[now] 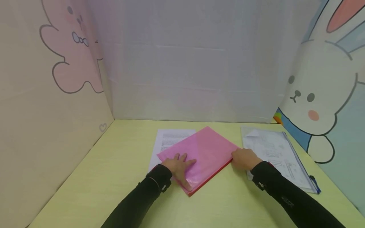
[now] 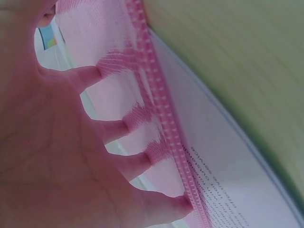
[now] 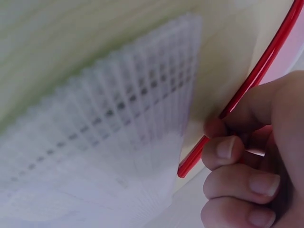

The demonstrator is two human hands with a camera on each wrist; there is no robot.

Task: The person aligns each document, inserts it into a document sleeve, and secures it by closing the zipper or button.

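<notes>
A translucent pink document pouch (image 1: 212,147) lies at an angle on the table, a red strip (image 1: 211,178) along its near right edge. My left hand (image 1: 179,167) rests on it with fingers spread; in the left wrist view its fingertips (image 2: 137,167) touch the pink plastic by a ribbed edge. At the strip's far right end, my right hand (image 1: 246,159) pinches the red strip between thumb and curled fingers, as the right wrist view shows. A printed white sheet (image 1: 168,141) lies partly beneath the pouch, its covered part hidden.
On the right of the yellow table (image 1: 94,177) lies a clear pouch (image 1: 271,155) with printed papers inside, a dark blue edge and a blue pull (image 1: 314,182). It lies beside my right forearm. White and cartoon-printed curtains (image 1: 196,72) enclose the table's back and sides.
</notes>
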